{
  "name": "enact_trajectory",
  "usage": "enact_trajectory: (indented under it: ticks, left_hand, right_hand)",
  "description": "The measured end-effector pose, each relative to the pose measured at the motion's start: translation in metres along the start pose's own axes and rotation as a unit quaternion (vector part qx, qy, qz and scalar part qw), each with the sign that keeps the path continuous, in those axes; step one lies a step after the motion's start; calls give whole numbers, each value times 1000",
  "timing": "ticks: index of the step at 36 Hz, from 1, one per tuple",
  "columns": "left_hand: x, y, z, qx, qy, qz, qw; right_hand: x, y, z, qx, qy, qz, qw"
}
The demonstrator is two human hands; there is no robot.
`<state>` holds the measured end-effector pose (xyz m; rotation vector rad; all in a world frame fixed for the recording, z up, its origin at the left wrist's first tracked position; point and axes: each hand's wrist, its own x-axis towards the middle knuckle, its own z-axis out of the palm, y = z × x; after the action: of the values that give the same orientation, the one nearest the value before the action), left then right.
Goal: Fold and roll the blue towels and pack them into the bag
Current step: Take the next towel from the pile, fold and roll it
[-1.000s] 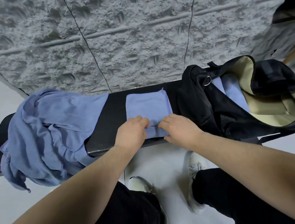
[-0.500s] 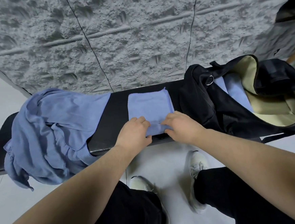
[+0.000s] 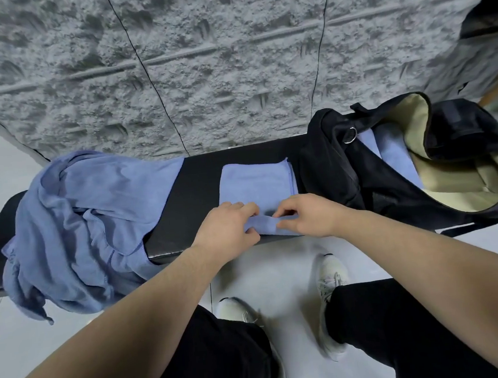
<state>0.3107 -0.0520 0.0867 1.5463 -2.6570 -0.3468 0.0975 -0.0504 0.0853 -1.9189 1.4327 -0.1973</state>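
A folded blue towel (image 3: pixel 256 182) lies flat on the black bench (image 3: pixel 194 190), its near edge curled into a small roll. My left hand (image 3: pixel 225 231) and my right hand (image 3: pixel 306 215) both pinch that rolled near edge, side by side. A heap of loose blue towels (image 3: pixel 75 226) covers the bench's left end and hangs over its front. At the right stands the open black bag (image 3: pixel 345 175) with a beige lining; blue towels (image 3: pixel 394 153) lie inside it.
A rough grey wall (image 3: pixel 231 56) rises directly behind the bench. The pale tiled floor (image 3: pixel 284 269) runs in front, with my legs and white shoes (image 3: pixel 329 275) close to the bench edge. A wooden object shows at the far right edge.
The towel's near edge has been lifted and turned over into a small roll. Both hands shifted from pressing flat on it to pinching the rolled edge.
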Motion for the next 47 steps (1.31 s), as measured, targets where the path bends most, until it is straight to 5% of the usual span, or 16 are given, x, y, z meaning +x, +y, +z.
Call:
enact_trajectory:
  ticks: [5,15,28,47]
  left_hand:
    - [2,-1,3,-35,12,-19,999]
    - [6,-5,7,-66,5,-42,997]
    - [2,-6,6,-5,51,18,999]
    - [-1,-7,-5,-92,-59,27,994]
  right_hand:
    - [2,1,-2,-149,56,-53,986]
    - [3,-8,10,-228,68,-139,961]
    - [10,-4,11,-136,56,-73,986]
    - [-2,-6,-2,15,-34,12,999]
